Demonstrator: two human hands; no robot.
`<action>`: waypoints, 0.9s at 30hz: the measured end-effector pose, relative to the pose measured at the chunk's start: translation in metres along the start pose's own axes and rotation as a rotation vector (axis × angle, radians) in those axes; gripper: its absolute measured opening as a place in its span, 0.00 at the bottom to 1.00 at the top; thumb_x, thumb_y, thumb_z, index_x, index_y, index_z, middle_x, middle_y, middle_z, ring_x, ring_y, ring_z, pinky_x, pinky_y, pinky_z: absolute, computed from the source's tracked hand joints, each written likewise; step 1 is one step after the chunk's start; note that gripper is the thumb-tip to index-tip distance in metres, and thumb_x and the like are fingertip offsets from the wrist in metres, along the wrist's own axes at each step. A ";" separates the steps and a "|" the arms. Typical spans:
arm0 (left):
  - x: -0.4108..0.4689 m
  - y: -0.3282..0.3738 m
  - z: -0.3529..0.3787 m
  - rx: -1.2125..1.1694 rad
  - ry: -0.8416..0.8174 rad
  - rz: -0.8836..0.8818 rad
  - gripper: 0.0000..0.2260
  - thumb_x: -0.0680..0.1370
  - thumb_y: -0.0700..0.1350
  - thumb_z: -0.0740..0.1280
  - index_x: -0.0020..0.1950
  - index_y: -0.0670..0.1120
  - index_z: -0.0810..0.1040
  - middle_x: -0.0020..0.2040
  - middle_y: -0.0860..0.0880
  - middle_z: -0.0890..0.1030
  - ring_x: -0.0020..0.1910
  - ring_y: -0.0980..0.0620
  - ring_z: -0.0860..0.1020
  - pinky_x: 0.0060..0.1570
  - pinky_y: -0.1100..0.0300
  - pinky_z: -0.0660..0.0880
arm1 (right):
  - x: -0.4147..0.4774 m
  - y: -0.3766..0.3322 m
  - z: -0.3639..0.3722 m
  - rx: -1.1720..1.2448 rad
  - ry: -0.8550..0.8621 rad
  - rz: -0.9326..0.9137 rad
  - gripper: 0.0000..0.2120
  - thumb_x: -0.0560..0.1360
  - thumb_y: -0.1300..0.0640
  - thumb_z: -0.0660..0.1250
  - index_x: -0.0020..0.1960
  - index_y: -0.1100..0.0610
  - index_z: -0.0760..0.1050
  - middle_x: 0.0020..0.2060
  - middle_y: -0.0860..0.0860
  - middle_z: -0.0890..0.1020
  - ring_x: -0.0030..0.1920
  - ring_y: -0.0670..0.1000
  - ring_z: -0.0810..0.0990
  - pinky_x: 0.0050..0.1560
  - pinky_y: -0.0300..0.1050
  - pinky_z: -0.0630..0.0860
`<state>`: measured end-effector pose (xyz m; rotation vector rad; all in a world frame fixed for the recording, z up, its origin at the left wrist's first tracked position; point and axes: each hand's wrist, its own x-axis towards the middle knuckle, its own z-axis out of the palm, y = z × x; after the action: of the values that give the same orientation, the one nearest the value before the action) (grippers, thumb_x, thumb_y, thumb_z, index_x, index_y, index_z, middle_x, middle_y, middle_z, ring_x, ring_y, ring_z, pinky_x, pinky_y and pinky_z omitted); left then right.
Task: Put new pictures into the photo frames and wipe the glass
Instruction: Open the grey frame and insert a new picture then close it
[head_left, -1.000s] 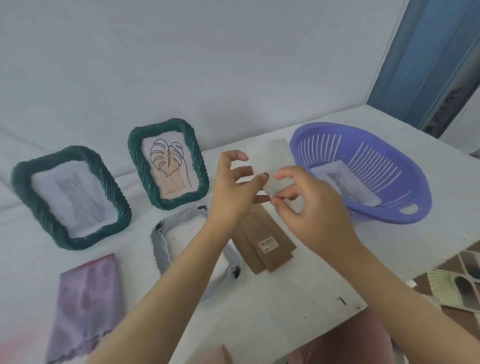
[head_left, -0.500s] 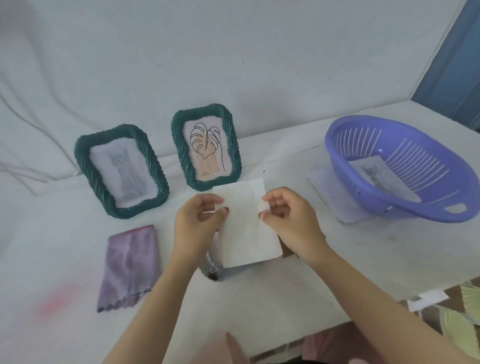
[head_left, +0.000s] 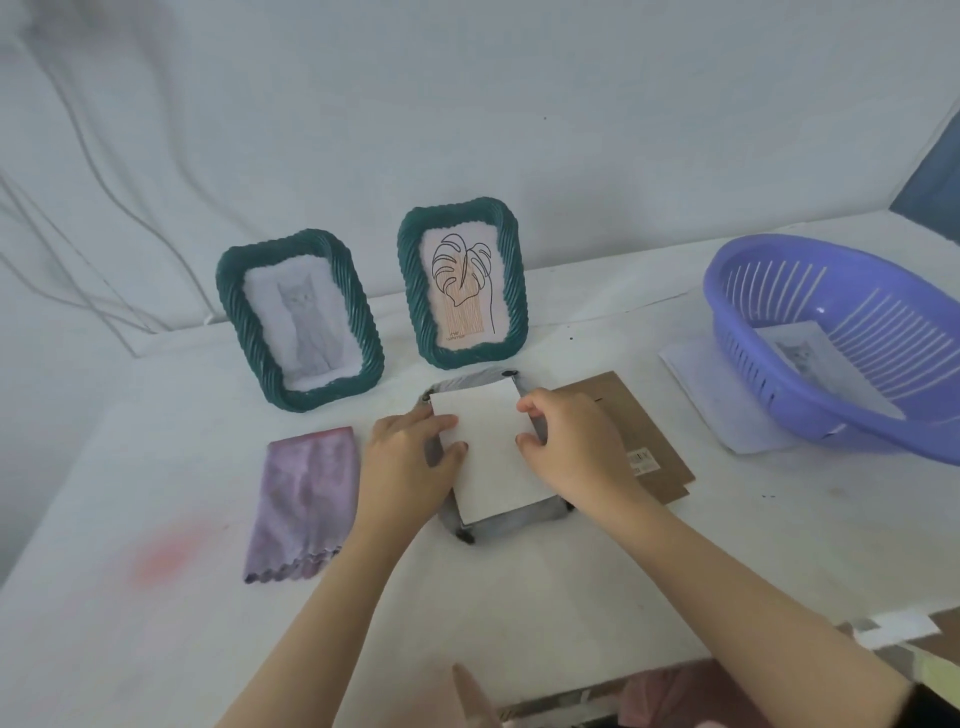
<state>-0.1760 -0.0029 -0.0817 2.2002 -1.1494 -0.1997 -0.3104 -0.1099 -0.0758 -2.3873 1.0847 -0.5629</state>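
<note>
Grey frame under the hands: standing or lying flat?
Lying flat. The grey frame rests face down on the table, a white sheet laid on its back; the two green frames stand upright behind.

soft, even, cool light fills the scene, bright without glare. shadows are faint, only a dim one under the purple basket (head_left: 852, 332). the whole picture is slightly soft, and the counter (head_left: 597, 582) edges bow with wide-angle distortion toward the corners.
</note>
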 end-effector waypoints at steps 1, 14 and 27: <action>-0.002 0.000 0.001 0.003 0.003 0.006 0.15 0.72 0.46 0.70 0.59 0.46 0.79 0.58 0.47 0.79 0.61 0.44 0.70 0.59 0.60 0.63 | -0.001 0.001 0.001 -0.013 0.001 -0.003 0.16 0.73 0.56 0.65 0.60 0.53 0.73 0.51 0.50 0.81 0.55 0.53 0.75 0.48 0.44 0.71; -0.010 -0.015 0.007 -0.009 -0.092 0.055 0.31 0.69 0.61 0.64 0.68 0.48 0.70 0.71 0.51 0.68 0.73 0.46 0.59 0.71 0.53 0.54 | -0.001 0.004 0.008 0.082 0.021 0.036 0.16 0.71 0.59 0.67 0.59 0.55 0.75 0.48 0.52 0.82 0.52 0.55 0.77 0.51 0.50 0.75; -0.008 -0.026 0.008 0.019 -0.105 0.148 0.36 0.69 0.68 0.52 0.73 0.50 0.63 0.75 0.50 0.58 0.74 0.49 0.55 0.71 0.58 0.50 | -0.004 0.013 -0.006 0.107 0.179 0.010 0.11 0.73 0.60 0.65 0.55 0.56 0.76 0.44 0.49 0.80 0.48 0.53 0.77 0.48 0.47 0.74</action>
<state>-0.1665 0.0103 -0.1047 2.1316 -1.3706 -0.2444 -0.3235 -0.1154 -0.0790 -2.2719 1.1105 -0.8234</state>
